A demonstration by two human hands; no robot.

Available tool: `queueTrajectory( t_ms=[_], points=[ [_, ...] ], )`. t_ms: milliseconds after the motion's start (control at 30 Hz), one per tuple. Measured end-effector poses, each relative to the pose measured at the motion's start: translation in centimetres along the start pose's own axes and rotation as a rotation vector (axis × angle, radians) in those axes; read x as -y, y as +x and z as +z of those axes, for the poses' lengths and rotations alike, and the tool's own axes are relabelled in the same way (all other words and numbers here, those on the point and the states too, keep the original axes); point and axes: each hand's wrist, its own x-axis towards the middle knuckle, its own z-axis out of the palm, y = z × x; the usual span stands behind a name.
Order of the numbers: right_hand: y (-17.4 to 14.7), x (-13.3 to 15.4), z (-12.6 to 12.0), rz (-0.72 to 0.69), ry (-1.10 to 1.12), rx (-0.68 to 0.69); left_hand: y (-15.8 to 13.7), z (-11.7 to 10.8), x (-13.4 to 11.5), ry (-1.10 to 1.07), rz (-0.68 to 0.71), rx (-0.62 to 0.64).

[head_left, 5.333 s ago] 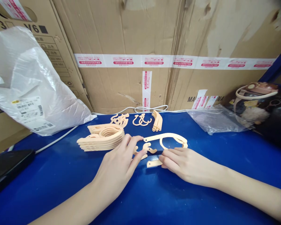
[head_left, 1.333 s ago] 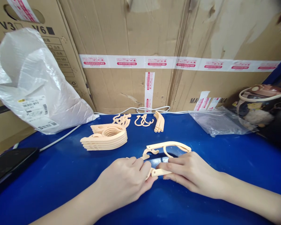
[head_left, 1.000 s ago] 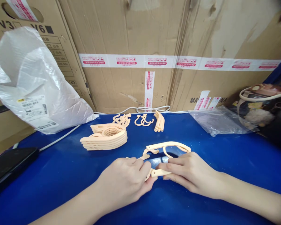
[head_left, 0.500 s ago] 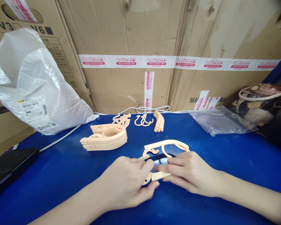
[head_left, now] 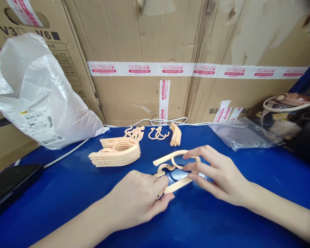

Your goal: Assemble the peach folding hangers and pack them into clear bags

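Left hand (head_left: pixel 138 199): fingers clamped on hook (head_left: pixel 159 170). Right hand (head_left: pixel 223 175): fingers apart, touching hanger (head_left: pixel 178 185). A gap separates hanger from stack (head_left: pixel 121 158), toward the back edge of the desk (head_left: pixel 209 227)

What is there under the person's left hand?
From under the left hand, a cream, curved plastic hook sticks out on the far side, and a cream, rounded plastic end shows near the thumb. What joins them, if anything, is covered.
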Motion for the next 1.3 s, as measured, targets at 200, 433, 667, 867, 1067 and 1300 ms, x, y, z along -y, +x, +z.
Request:
queueTrajectory(
  t_ms=[200, 433, 667, 867, 1067, 1300],
  points=[
    [0.2, -1.4, 0.0, 0.102, -0.004, 0.060, 0.0, -0.2, 0.0, 0.004, -0.007, 0.050],
    [0.4, -1.8, 0.5, 0.099, 0.084, 0.257, -0.3, -0.2, -0.5, -0.013, 0.070, 0.019],
    [0.6, -1.5, 0.4, 0.121, 0.107, 0.292, -0.2, -0.5, -0.8, -0.011, 0.185, -0.067],
    [0.4, -1.6, 0.7, 0.132, 0.086, 0.280, 0.3, -0.5, -0.4, 0.118, 0.197, -0.066],
    [0.3, -1.7, 0.9, 0.155, 0.011, 0.248, 0.6, 0.0, 0.2, 0.152, 0.053, -0.064],
    [0.3, -1.8, 1.2, 0.250, 0.015, 0.230, 0.5, 0.4, 0.9, 0.099, -0.003, -0.036]
  ],
)
